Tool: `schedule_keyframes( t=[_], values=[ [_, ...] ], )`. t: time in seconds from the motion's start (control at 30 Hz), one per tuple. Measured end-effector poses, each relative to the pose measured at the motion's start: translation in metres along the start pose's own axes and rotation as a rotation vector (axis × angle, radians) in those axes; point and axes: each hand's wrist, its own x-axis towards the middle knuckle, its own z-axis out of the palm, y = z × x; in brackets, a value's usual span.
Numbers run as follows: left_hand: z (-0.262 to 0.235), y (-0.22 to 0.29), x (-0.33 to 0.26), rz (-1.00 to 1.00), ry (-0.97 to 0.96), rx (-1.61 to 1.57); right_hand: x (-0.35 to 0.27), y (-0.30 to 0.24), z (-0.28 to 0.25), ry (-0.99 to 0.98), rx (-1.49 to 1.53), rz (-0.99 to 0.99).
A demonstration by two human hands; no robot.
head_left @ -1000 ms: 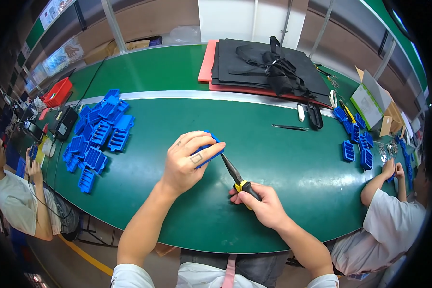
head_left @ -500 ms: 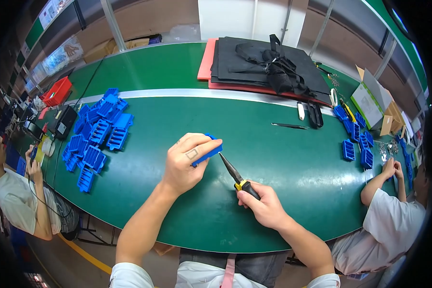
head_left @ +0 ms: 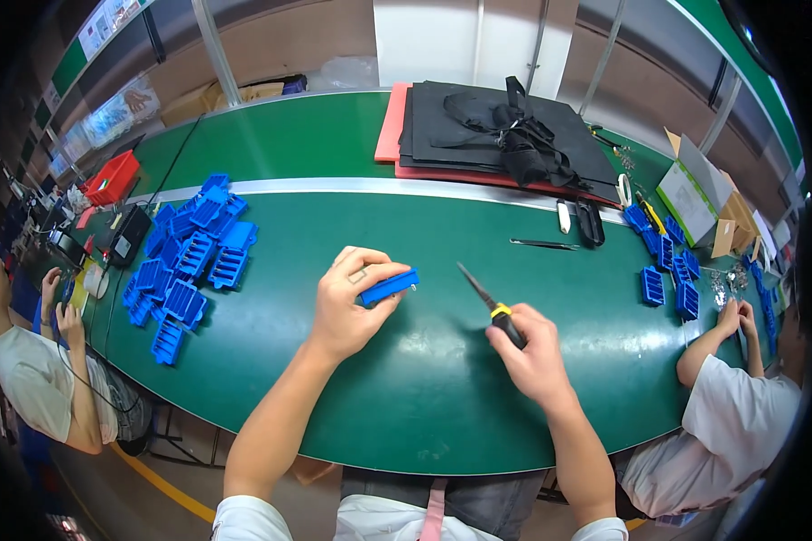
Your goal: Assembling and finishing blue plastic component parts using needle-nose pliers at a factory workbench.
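Note:
My left hand (head_left: 354,302) is closed round a blue plastic tray (head_left: 391,285), a small slotted piece held on edge above the green table. A tiny shiny bit shows at the piece's right end. Off to the right, my right hand (head_left: 534,353) grips long-nose pliers (head_left: 496,309) with black and yellow handles. Their dark tip points up and to the left, apart from the blue piece. Whether the jaws are parted is too small to tell.
A pile of blue slotted trays (head_left: 189,252) lies left; several more blue trays (head_left: 652,286) lie right. Tweezers (head_left: 544,243) and a white-handled tool (head_left: 563,216) lie toward the back. Black foam sheets (head_left: 460,135) sit beyond. A person (head_left: 740,397) works right, another (head_left: 41,379) left.
My right hand has drawn the pliers away from the blue tray, to the right. The left hand still holds the tray, now turned so more of its side shows.

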Motion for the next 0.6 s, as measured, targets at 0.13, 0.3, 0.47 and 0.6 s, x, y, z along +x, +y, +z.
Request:
schedule_keyframes(
  t=[0.13, 0.3, 0.47, 0.6],
  values=[
    [0.003, 0.008, -0.001, -0.046, -0.023, -0.104, 0.0, 0.02, -0.004, 0.172, -0.496, -0.069],
    [-0.005, 0.035, -0.001, 0.203, -0.134, -0.108, -0.004, 0.002, -0.013, 0.391, -0.415, -0.191],
    [-0.011, 0.084, -0.013, 0.245, -0.34, -0.568, -0.039, -0.004, 0.02, -0.709, 1.095, 0.284],
    [-0.007, 0.108, -0.053, 0.049, -0.345, -0.507, -0.103, -0.018, 0.025, -0.534, 1.245, 0.383]
  ],
)
